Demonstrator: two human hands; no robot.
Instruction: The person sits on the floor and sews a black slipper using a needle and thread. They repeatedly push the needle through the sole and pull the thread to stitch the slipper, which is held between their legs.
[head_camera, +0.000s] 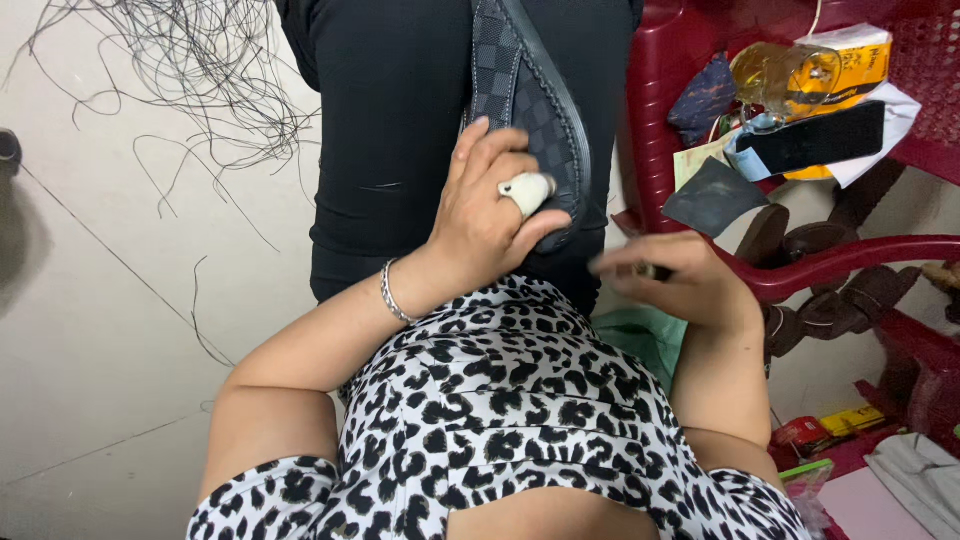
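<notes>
We see soft, even indoor light with faint shadows on the pale floor (120, 330). Our right hand (670, 275) is smeared by motion blur, while the left hand (495, 215) stays sharp; glare glints on the clear bottle (785, 75).

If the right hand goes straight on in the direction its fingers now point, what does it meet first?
The right hand, blurred, points toward the left hand, which grips the dark checkered shoe. It would probably meet that hand's thumb or the shoe's toe first, though depth is hard to judge.
</notes>
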